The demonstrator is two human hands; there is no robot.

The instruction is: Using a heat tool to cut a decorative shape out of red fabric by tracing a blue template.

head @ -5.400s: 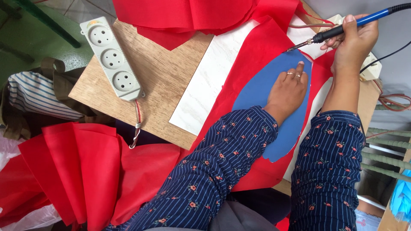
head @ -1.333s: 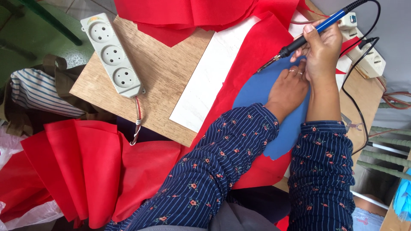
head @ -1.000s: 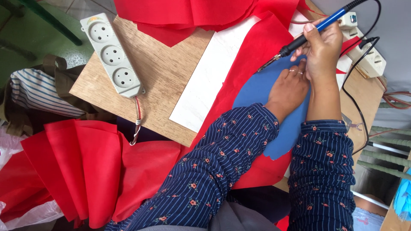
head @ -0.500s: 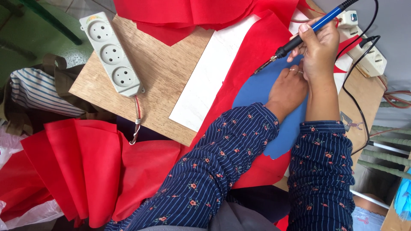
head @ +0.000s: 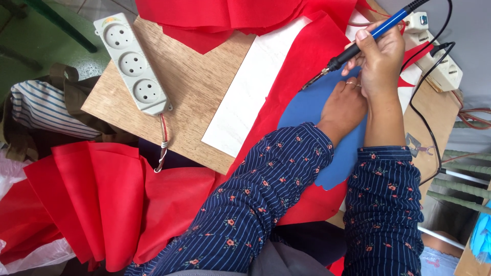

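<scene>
The right hand point(head: 381, 56) gripped a blue-handled hot cutting pen point(head: 368, 38) while the left hand point(head: 343, 105) pressed flat, grasping nothing, on the blue template point(head: 307, 110) over red fabric point(head: 312, 56) near the desk's point(head: 194, 76) right edge, mid-trace; continuing would, I judged, need the tip point(head: 307, 84) hugging the template's edge.

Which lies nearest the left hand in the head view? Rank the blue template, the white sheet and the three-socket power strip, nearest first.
1. Blue template: directly under the left hand.
2. White sheet: to its left, beyond the red fabric.
3. Three-socket power strip: far left on the wooden board.
</scene>
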